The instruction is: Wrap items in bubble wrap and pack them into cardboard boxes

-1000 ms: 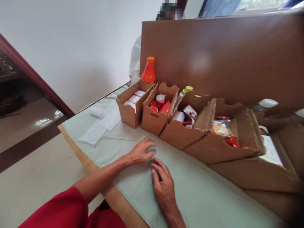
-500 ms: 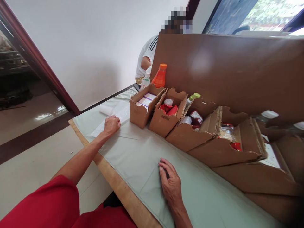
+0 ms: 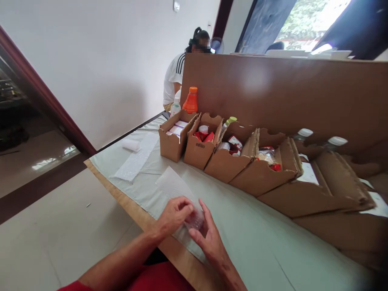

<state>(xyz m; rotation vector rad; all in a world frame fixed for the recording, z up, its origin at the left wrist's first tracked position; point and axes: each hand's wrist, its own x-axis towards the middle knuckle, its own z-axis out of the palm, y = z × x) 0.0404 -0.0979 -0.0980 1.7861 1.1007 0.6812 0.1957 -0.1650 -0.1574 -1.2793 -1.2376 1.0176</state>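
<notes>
My left hand [image 3: 175, 214] and my right hand [image 3: 209, 236] meet near the table's front edge, both pinching one end of a clear bubble-wrap sheet [image 3: 176, 186] that stretches away across the pale green tablecloth [image 3: 257, 242]. Something small and dark sits under my right fingers; I cannot make it out. Further back a second strip of bubble wrap [image 3: 135, 161] lies flat with a small white roll [image 3: 131, 144] at its far end.
A row of open cardboard boxes [image 3: 226, 155] with packets and small bottles runs along a tall brown cardboard panel [image 3: 281, 93]. An orange bottle [image 3: 190, 101] stands at the row's far end. Another person in a white shirt [image 3: 174, 76] sits behind it.
My left hand reached out to the bubble wrap at the left, then came back with a sheet to my right hand. The view swung left and back.
</notes>
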